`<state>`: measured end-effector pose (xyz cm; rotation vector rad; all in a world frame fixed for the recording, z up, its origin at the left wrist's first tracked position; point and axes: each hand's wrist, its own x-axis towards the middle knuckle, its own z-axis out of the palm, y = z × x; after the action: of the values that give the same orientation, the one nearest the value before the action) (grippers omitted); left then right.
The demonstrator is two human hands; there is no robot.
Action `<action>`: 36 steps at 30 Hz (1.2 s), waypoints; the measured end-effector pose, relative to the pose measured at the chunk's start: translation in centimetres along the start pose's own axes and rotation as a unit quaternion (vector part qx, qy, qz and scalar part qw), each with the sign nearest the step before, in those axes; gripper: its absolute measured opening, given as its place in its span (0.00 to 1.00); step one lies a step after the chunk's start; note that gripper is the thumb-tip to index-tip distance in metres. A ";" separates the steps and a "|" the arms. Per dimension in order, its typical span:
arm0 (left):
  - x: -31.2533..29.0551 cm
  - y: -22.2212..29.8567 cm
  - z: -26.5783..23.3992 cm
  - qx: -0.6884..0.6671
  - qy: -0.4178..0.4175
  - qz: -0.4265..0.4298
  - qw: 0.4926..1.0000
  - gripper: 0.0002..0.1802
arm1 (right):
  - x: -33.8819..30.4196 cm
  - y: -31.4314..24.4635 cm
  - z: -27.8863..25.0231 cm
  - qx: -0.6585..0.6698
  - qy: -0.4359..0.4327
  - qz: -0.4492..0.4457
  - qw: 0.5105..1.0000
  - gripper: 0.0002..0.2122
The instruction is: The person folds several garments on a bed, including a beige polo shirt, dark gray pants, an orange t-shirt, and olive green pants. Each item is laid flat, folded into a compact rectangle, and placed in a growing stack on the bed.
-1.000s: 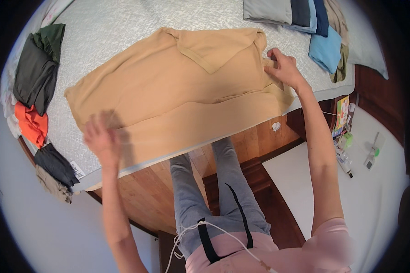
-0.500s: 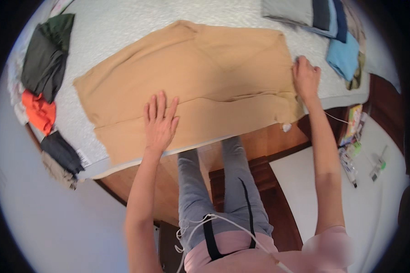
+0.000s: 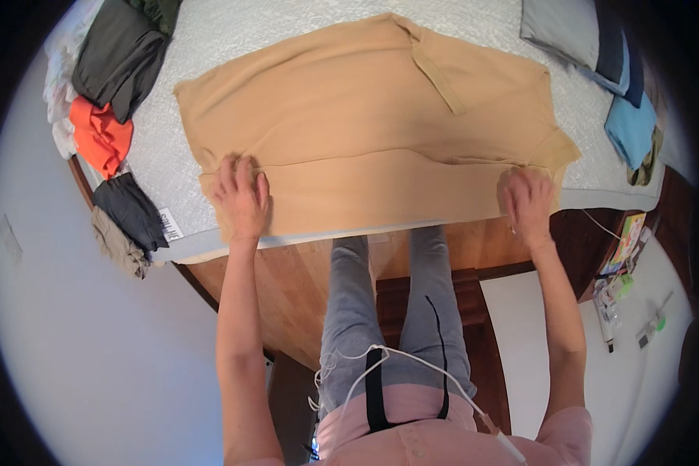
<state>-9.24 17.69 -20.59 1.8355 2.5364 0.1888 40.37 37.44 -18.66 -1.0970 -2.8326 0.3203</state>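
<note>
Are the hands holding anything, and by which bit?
The left hand is near the left end of the tan garment, the right hand near its right end; whether either grips it can't be told.

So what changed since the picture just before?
The bare left hand moved toward the left end of the tan cloth garment, fingers curling. The bare right hand moved down from its right edge to its lower right. Grip is unclear. The crumpled orange cloth stayed put.

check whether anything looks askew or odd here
Mildly: the tan garment has a rumpled crease near the right hand, which stands out because most of its cloth lies fairly flat. No spill shows.
</note>
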 end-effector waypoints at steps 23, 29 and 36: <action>-3.1 -11.4 -2.0 0.012 0.034 -0.141 0.989 0.37 | 8.0 -6.5 3.3 -0.013 0.045 0.096 0.994 0.27; 11.5 -8.3 -1.5 -0.026 0.051 0.040 0.998 0.34 | 16.8 8.6 -1.0 -0.018 0.057 0.033 0.998 0.21; 19.4 -7.5 -0.3 -0.028 -0.082 0.086 0.992 0.17 | 18.9 11.3 -1.5 0.046 -0.089 0.012 0.995 0.18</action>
<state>-22.41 33.69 -19.79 1.9609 2.2440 0.1025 34.09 58.54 -19.67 -1.1380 -2.9242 0.5738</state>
